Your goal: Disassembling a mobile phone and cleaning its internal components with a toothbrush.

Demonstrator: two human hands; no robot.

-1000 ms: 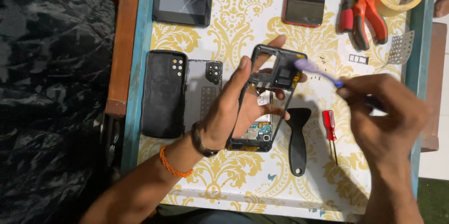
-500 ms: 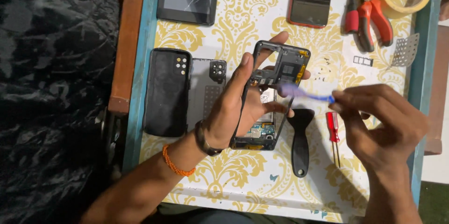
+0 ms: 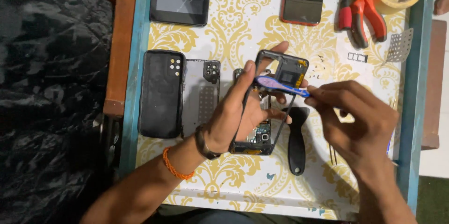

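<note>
Prying now at the top of the black opened phone frame [image 3: 280, 72], the blue flat plastic tool [image 3: 280, 85] has come from the right edge in under the camera part, so the separation seems further along. The right hand [image 3: 360, 121] pinches the tool; the left hand [image 3: 238, 112] grips the frame, tilted above the yellow-patterned surface [image 3: 224, 41]. Left fingers hide the board beneath; the tool's tip is hard to make out.

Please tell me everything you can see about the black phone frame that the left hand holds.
The black phone frame is a thin plastic-looking rim with a dark inner plate at its top end, lifted and tilted above the opened phone. The left hand grips its side; the right hand pushes a blue pry tool against it.
</note>
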